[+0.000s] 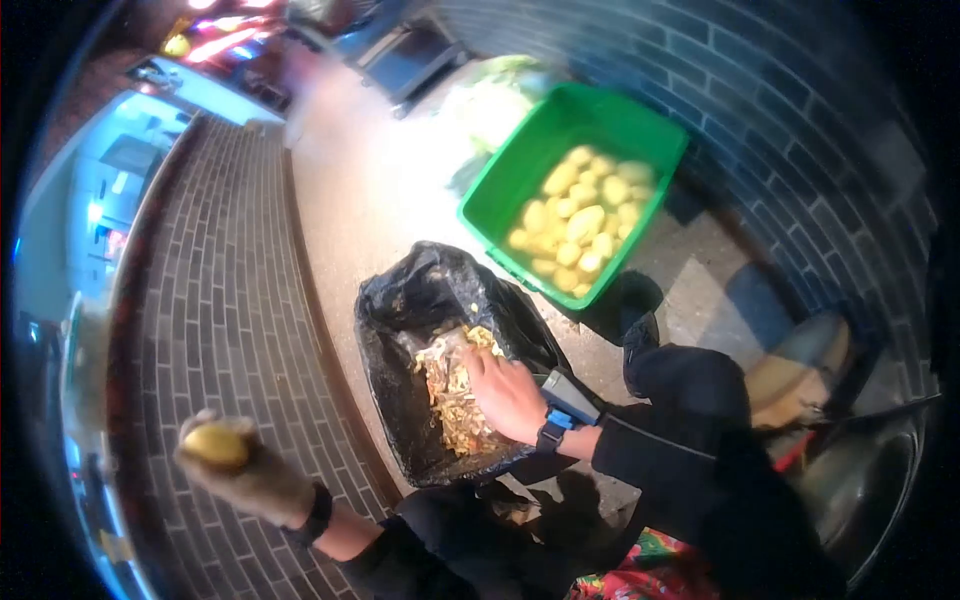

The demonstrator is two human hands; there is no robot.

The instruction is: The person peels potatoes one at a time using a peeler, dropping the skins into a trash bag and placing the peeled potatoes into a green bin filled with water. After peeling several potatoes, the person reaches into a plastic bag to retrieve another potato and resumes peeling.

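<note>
My left hand [262,484], blurred and seemingly gloved, is closed around a yellow potato [217,444], held off to the left of the bin. Over a bin lined with a black bag [392,375], my right hand [508,396] reaches down with its fingers together and bent. Its fingertips are against a heap of peelings [455,410] in the bin. Whatever those fingers grip, if anything, is hidden. A watch with a blue part [556,428] sits on the right wrist, beside a flat grey piece [572,394].
Beyond the bin stands a green crate [480,215] holding many peeled potatoes [585,225]. A pale leafy heap [490,105], washed out by light, lies behind it. A brick-faced counter [215,270] runs along the left, a brick wall [790,110] along the right.
</note>
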